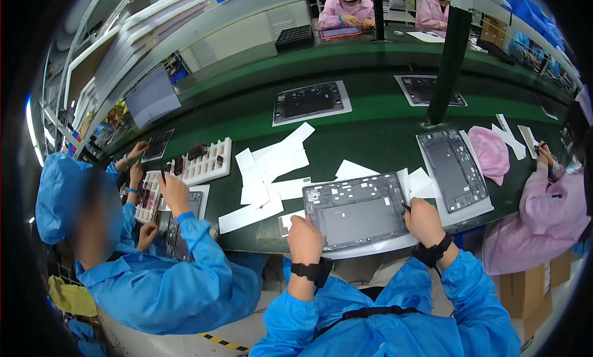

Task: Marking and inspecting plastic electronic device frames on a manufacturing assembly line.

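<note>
A dark grey tablet back cover (355, 212), dotted with small white stickers, lies in front of me on white paper at the table's near edge. My left hand (306, 239) is closed on its lower left edge. My right hand (424, 222) is closed at its right edge, with a slim black tool (405, 206) poking out of the fingers; its kind cannot be made out. A second tablet cover (454, 171) rests on white paper to the right. Loose white paper sheets (262, 168) are scattered to the left of and behind the cover I hold.
A co-worker in blue (167, 283) works close on my left, beside white slotted trays (210, 162). On my right, a person in pink (537, 215) sits near a pink cloth cap (488, 154). A dark post (449, 66) rises from the table. More covers (309, 102) lie farther back.
</note>
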Tool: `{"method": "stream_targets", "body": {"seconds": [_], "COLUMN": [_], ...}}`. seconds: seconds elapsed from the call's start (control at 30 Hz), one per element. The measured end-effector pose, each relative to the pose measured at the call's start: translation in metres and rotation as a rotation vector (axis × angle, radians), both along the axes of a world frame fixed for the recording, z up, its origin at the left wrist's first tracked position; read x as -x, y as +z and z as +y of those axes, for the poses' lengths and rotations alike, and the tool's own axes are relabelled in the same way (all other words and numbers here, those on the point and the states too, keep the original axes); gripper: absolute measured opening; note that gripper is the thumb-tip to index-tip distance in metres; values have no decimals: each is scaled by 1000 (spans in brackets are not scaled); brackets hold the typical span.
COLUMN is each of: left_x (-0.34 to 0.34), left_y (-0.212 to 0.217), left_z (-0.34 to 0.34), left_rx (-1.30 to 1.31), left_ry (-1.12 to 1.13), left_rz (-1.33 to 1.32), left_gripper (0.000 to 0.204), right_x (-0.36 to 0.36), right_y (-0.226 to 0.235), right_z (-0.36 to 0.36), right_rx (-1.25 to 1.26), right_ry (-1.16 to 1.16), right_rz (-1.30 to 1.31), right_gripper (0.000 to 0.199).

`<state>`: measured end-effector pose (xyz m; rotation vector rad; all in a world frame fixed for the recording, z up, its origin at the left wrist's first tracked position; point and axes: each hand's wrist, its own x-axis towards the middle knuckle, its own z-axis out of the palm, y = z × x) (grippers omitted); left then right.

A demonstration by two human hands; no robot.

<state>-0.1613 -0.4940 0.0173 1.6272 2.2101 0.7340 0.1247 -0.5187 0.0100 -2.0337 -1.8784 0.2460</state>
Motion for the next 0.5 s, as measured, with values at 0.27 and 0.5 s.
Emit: {"method": "stream_targets", "body": {"seconds": [0.27,0.5], "left_x": [26,11], "left_y": [19,85], "left_z": [60,201], "left_rx": [-193,-240], "left_ry": [-177,-375], "left_rz": [-791,-888], "left_gripper": [32,32], "right_x": [-10,-26], "right_y": [-3,72], "right_z": [16,113], "right_rx": [-179,-148], "right_ry": [-149,-103], "right_rz": [734,1321], "right_gripper": [17,41]}}
